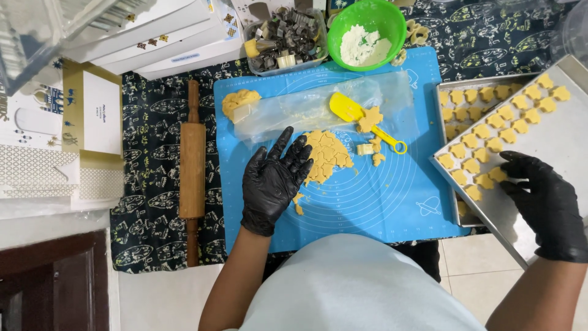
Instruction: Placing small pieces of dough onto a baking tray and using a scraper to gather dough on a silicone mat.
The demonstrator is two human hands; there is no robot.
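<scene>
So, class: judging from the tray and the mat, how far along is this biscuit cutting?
Done: rows of cut biscuits fill the tray. In hand: right hand rests on the tray; left hand touches the rolled dough. Left: a dough lump, uncut.

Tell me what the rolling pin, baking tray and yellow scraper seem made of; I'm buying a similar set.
Rolling pin: apparently wood, brown with visible grain. Baking tray: metal, likely aluminium or steel, dull silver sheen. Yellow scraper: probably plastic, glossy, uniformly coloured.
</scene>
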